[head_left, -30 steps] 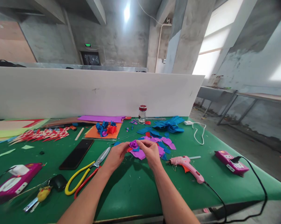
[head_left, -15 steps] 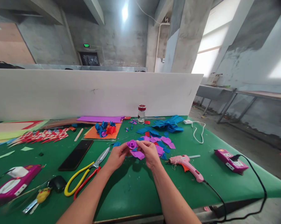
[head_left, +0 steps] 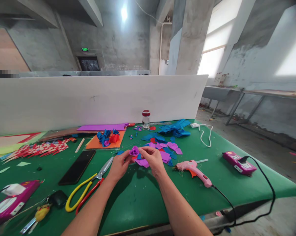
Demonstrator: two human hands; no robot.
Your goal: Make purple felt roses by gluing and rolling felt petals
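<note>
Both my hands meet over the green table (head_left: 143,200) and hold a small purple felt rose (head_left: 134,150). My left hand (head_left: 119,165) pinches the rose from the left. My right hand (head_left: 152,159) pinches it from the right, fingers curled over it. Loose purple felt petals (head_left: 141,162) hang under the rose, between my hands. A pile of purple, blue and red felt scraps (head_left: 166,149) lies just behind my right hand.
Yellow-handled scissors (head_left: 86,190) and a black phone (head_left: 77,167) lie left of my hands. A pink glue gun (head_left: 193,168) with its black cord lies to the right. A glass jar (head_left: 146,119), finished felt flowers (head_left: 108,137) on an orange sheet and a white partition (head_left: 64,98) stand behind.
My hands have stayed closed on the purple rose and turned it slightly between the fingers. The view has drifted a little to the right and down.
</note>
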